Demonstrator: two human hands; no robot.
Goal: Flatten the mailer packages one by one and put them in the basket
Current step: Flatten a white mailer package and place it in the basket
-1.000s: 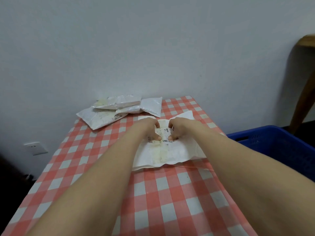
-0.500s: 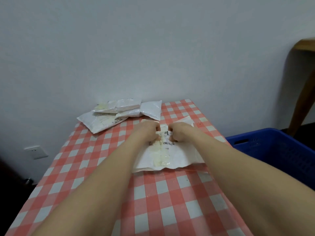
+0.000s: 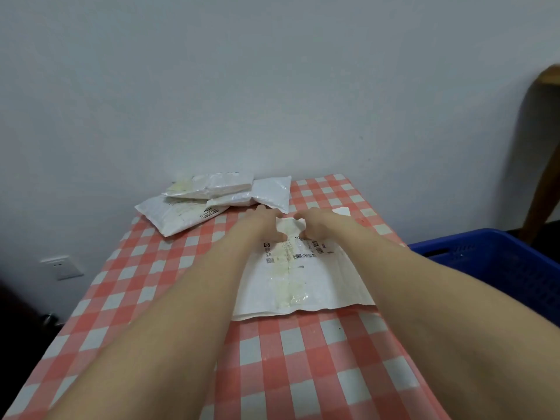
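- head view: a white mailer package (image 3: 303,283) lies flat on the checked tablecloth (image 3: 145,298), towards the right edge of the table and about midway along it, with its printed label facing up.
- it looks light, soft and thin. the plastic skin is probably slippery, and the wrinkled yellowish strip down its middle suggests it creases easily.
- for the lift, a pinch at a side edge or a corner looks best, as the flat middle offers nothing to grip.
- left hand (image 3: 263,225): palm down on the far half of the mailer, fingers nearly straight and reaching towards its far edge, thumb turned inwards. it presses and grips nothing.
- right hand (image 3: 316,227): close beside the left, palm down, fingers slightly bent with their tips on the mailer. it seems to press rather than pinch.
- both forearms stretch forward, converging over the package.
- more white mailers (image 3: 209,201) are heaped at the far left corner of the table.
- the blue basket (image 3: 485,256) stands just off the right edge, lower than the tabletop.
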